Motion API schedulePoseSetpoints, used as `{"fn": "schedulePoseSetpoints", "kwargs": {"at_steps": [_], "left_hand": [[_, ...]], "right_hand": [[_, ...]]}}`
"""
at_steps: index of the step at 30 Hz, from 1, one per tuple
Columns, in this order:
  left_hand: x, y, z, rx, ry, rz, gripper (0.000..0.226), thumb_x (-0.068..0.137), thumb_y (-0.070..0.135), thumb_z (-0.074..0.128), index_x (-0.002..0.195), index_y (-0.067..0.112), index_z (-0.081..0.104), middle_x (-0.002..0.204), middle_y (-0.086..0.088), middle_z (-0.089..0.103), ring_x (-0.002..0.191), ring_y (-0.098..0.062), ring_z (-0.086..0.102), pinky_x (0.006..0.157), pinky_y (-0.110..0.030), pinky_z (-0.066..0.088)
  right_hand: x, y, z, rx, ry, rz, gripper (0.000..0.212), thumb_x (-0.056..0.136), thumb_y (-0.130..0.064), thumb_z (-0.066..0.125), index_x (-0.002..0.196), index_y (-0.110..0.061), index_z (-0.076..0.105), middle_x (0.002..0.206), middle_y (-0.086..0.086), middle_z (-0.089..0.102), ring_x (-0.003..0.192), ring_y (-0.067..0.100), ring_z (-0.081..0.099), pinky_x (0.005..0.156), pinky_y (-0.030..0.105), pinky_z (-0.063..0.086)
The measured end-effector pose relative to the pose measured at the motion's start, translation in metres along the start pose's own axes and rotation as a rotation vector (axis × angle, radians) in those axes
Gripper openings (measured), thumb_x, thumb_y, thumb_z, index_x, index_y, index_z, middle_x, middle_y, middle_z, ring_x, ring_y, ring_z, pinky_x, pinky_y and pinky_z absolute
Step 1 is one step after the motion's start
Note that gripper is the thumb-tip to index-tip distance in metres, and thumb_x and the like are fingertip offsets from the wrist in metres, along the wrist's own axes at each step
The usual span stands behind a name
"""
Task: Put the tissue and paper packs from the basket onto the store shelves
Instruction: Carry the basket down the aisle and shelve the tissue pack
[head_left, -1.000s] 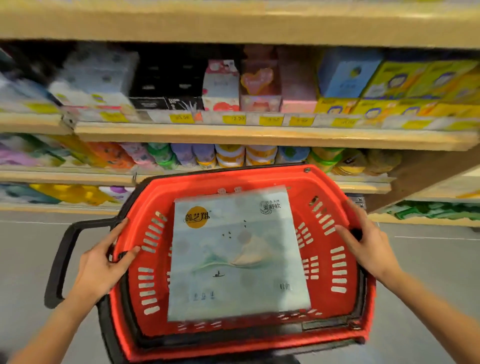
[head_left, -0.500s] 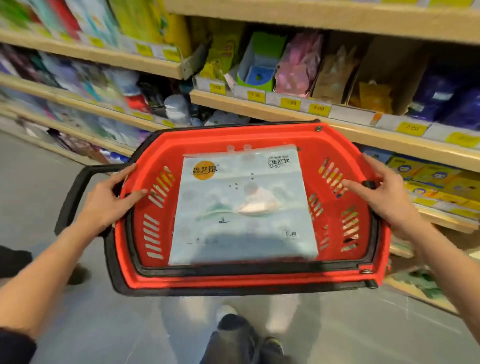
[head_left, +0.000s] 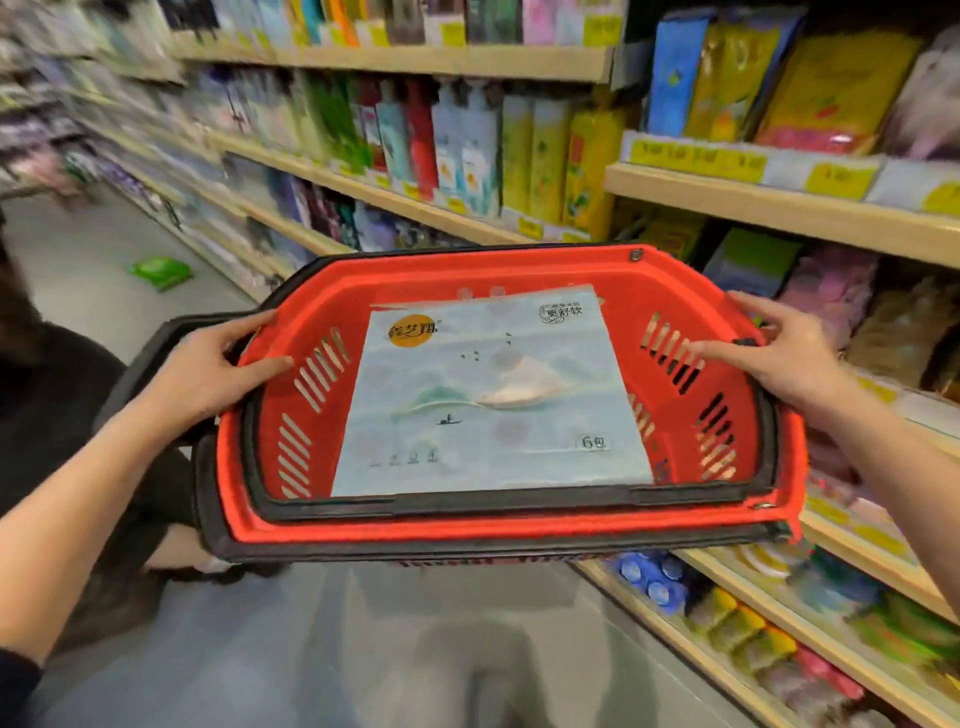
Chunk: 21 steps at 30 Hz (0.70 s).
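Note:
I carry a red shopping basket (head_left: 519, 525) with a black rim in front of me. A large pale blue tissue pack (head_left: 488, 400) with an orange round logo lies flat inside it. My left hand (head_left: 213, 364) grips the basket's left rim, thumb inside, fingers over the edge. On the opposite rim my right hand (head_left: 779, 348) holds on the same way. Wooden store shelves (head_left: 779, 202) full of coloured packs run along the right side and ahead.
The aisle floor (head_left: 78, 249) stretches away at the left, with a green pack (head_left: 158, 273) lying on it. Lower shelves (head_left: 810, 639) with packs sit close at the right. A person in dark clothes (head_left: 62, 415) is at the left edge.
The view has swung left along the aisle, so the shelves now run diagonally. Both hands keep their grip on the basket rims. The pack has not shifted in the basket.

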<state>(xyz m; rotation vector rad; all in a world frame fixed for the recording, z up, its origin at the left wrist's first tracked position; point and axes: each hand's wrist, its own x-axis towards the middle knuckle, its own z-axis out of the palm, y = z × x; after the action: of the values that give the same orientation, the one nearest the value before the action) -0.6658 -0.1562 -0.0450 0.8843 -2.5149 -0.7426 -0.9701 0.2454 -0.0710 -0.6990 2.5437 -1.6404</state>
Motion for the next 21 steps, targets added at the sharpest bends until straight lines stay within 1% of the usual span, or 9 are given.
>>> {"fn": "schedulePoseSetpoints", "kwargs": {"at_steps": [2,4,6,9,12,16,17,19,21], "left_hand": [[0.007,-0.014,-0.022,0.003,0.031,-0.029,0.060,0.076,0.033,0.073,0.131,0.031,0.050,0.111,0.001,0.060,0.108,-0.015,0.055,0.097,-0.033,0.041],[0.013,-0.028,-0.041,0.002,0.063,-0.058,0.062,0.075,0.036,0.072,0.132,0.031,0.049,0.111,0.002,0.060,0.107,-0.017,0.057,0.099,-0.036,0.042],[0.022,-0.041,-0.058,0.005,0.076,-0.086,0.064,0.074,0.040,0.072,0.133,0.033,0.047,0.112,0.003,0.060,0.101,-0.017,0.060,0.097,-0.038,0.045],[0.039,-0.062,-0.080,0.016,0.124,-0.133,0.064,0.072,0.045,0.072,0.130,0.039,0.048,0.114,-0.001,0.064,0.097,-0.018,0.064,0.095,-0.042,0.048],[0.058,-0.079,-0.094,0.022,0.168,-0.192,0.059,0.067,0.049,0.074,0.122,0.047,0.050,0.107,-0.002,0.068,0.090,-0.016,0.066,0.092,-0.042,0.051],[0.083,-0.103,-0.102,0.014,0.215,-0.271,0.046,0.061,0.056,0.074,0.102,0.058,0.053,0.100,0.002,0.071,0.088,-0.012,0.067,0.092,-0.042,0.051],[0.090,-0.109,-0.103,0.018,0.226,-0.295,0.046,0.060,0.056,0.074,0.102,0.058,0.053,0.101,0.002,0.071,0.088,-0.013,0.067,0.092,-0.042,0.051],[0.104,-0.117,-0.105,0.036,0.253,-0.342,0.054,0.063,0.054,0.074,0.114,0.052,0.054,0.104,0.000,0.070,0.092,-0.016,0.066,0.094,-0.042,0.050],[0.118,-0.125,-0.106,0.063,0.307,-0.387,0.062,0.066,0.050,0.075,0.123,0.042,0.054,0.109,-0.002,0.068,0.098,-0.019,0.065,0.096,-0.042,0.048]], "right_hand": [[0.017,-0.013,0.025,0.061,-0.048,-0.002,0.116,0.025,-0.066,0.080,0.128,-0.021,0.051,0.101,-0.001,0.066,0.063,-0.016,0.058,0.067,0.004,0.048],[0.036,-0.028,0.051,0.093,-0.090,-0.021,0.096,0.043,-0.045,0.086,0.129,-0.019,0.050,0.102,0.003,0.065,0.059,-0.017,0.057,0.062,0.003,0.049],[0.054,-0.042,0.075,0.095,-0.104,-0.059,0.079,0.057,-0.025,0.084,0.129,-0.019,0.050,0.102,0.006,0.064,0.058,-0.016,0.057,0.061,0.006,0.050],[0.087,-0.059,0.113,0.096,-0.119,-0.096,0.075,0.056,-0.026,0.084,0.124,-0.023,0.054,0.093,0.000,0.067,0.059,-0.013,0.058,0.064,0.012,0.053],[0.129,-0.070,0.151,0.103,-0.156,-0.113,0.073,0.057,-0.024,0.084,0.124,-0.024,0.055,0.091,-0.003,0.066,0.057,-0.015,0.057,0.061,0.008,0.050],[0.191,-0.084,0.208,0.070,-0.233,-0.153,0.072,0.057,-0.024,0.085,0.122,-0.022,0.057,0.085,-0.004,0.065,0.051,-0.018,0.054,0.055,0.005,0.046],[0.205,-0.088,0.222,0.068,-0.263,-0.160,0.072,0.056,-0.026,0.086,0.121,-0.024,0.057,0.082,-0.007,0.065,0.052,-0.015,0.055,0.057,0.007,0.048],[0.235,-0.096,0.250,0.082,-0.336,-0.173,0.076,0.049,-0.035,0.087,0.119,-0.027,0.057,0.074,-0.016,0.067,0.058,-0.007,0.059,0.068,0.018,0.053],[0.263,-0.105,0.276,0.068,-0.381,-0.230,0.087,0.038,-0.051,0.086,0.118,-0.031,0.056,0.082,-0.012,0.070,0.072,0.003,0.063,0.074,0.022,0.054]]}}
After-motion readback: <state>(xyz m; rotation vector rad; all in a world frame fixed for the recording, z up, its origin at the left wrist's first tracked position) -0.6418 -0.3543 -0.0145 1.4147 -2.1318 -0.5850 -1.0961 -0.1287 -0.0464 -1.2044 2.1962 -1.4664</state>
